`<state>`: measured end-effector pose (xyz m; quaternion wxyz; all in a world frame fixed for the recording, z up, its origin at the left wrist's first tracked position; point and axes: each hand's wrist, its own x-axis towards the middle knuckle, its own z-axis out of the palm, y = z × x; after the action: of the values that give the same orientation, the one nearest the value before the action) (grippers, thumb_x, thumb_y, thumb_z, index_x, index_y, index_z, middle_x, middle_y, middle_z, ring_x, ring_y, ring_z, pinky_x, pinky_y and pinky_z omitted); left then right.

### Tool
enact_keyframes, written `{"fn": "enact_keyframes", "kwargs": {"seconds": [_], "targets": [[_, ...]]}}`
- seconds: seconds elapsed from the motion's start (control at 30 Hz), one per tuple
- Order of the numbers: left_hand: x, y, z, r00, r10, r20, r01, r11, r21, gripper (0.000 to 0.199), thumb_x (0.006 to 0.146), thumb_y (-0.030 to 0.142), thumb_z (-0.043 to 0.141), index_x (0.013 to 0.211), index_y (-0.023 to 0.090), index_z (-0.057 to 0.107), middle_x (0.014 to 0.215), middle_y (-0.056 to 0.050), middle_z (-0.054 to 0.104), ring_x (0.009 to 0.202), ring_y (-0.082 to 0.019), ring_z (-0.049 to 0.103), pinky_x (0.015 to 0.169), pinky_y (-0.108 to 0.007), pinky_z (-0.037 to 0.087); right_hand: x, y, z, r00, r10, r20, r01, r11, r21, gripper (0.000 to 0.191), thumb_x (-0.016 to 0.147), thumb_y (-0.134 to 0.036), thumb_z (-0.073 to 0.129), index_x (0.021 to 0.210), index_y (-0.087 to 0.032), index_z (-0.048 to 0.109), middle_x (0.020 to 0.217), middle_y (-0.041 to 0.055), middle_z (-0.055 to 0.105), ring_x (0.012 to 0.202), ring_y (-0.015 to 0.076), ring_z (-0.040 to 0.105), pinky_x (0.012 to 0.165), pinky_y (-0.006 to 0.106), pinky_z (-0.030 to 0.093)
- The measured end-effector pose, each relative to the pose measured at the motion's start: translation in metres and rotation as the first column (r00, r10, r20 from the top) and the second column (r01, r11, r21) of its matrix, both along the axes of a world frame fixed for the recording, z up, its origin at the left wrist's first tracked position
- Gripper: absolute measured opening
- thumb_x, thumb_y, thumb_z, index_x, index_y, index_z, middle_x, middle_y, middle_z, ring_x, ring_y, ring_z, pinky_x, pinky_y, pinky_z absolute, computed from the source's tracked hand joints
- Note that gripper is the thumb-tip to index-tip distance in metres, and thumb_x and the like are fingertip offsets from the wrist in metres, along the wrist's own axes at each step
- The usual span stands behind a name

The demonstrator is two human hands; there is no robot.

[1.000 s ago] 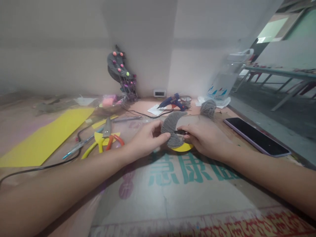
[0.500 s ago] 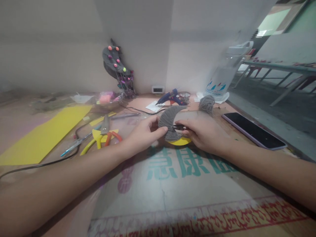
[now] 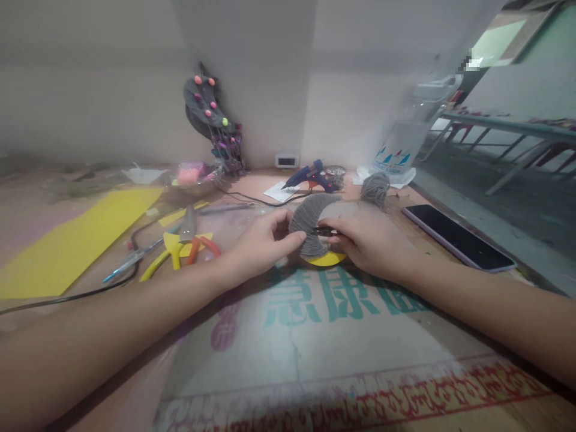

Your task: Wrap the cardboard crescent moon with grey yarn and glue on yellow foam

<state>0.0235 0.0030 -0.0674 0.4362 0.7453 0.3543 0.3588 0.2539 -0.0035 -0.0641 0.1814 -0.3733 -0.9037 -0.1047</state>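
Barely shifted since moments earlier, a grey yarn-wrapped crescent sits mid-frame, pinched by the left hand; the right hand grips a slim black tool. Apparent inner-edge work next calls for steadiness.

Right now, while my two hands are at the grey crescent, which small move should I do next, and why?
I would perhaps press the dark tool lightly at the inner edge of the grey crescent. The right hand holds the tool with its tip about there, and the left hand grips the outer side, so the piece looks steadied.
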Motion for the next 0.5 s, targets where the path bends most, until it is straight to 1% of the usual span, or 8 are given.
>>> {"fn": "enact_keyframes", "kwargs": {"seconds": [0.13, 0.3, 0.43, 0.5], "targets": [[0.0005, 0.0001, -0.0005, 1.0, -0.011, 0.016, 0.011, 1.0, 0.003, 0.017, 0.083, 0.026, 0.06, 0.096, 0.014, 0.06, 0.095, -0.005, 0.067, 0.086, -0.016, 0.062, 0.076, -0.027, 0.049, 0.0007, 0.0009, 0.0, 1.0, -0.004, 0.009, 0.004, 1.0, 0.0, 0.028, 0.095, -0.034, 0.047, 0.114, -0.019, 0.062, 0.102, 0.0104, 0.071, 0.091, 0.0234, 0.063, 0.076, 0.033, 0.042], [-0.0018, 0.0013, -0.0017, 1.0, -0.024, 0.013, 0.023, 0.999, 0.027, 0.018, 0.084, 0.026, 0.059, 0.097, 0.014, 0.06, 0.095, -0.005, 0.066, 0.087, -0.017, 0.061, 0.076, -0.028, 0.049, 0.0015, 0.0007, -0.0019, 1.0, -0.023, 0.016, 0.022, 0.999, 0.032, 0.028, 0.094, -0.034, 0.05, 0.113, -0.019, 0.064, 0.102, 0.011, 0.07, 0.092, 0.024, 0.062, 0.077, 0.034, 0.042], [-0.0023, 0.0011, -0.0008, 1.0, -0.025, 0.018, 0.024, 0.999, 0.026, 0.019, 0.084, 0.026, 0.06, 0.097, 0.013, 0.06, 0.095, -0.006, 0.066, 0.086, -0.017, 0.061, 0.075, -0.028, 0.049, 0.0016, 0.0013, -0.0029, 1.0, -0.016, 0.003, 0.016, 0.999, 0.04, 0.027, 0.094, -0.032, 0.049, 0.111, -0.02, 0.065, 0.101, 0.0108, 0.071, 0.091, 0.0239, 0.063, 0.077, 0.034, 0.042], [-0.0019, 0.001, -0.0005, 0.999, -0.029, 0.022, 0.029, 0.999, 0.021, 0.02, 0.084, 0.027, 0.06, 0.098, 0.013, 0.06, 0.096, -0.006, 0.066, 0.086, -0.017, 0.061, 0.076, -0.029, 0.049, 0.0016, 0.0021, -0.0028, 1.0, 0.001, -0.019, -0.001, 1.0, 0.022, 0.026, 0.094, -0.032, 0.049, 0.11, -0.019, 0.066, 0.099, 0.0109, 0.071, 0.09, 0.024, 0.063, 0.078, 0.035, 0.043]]}}
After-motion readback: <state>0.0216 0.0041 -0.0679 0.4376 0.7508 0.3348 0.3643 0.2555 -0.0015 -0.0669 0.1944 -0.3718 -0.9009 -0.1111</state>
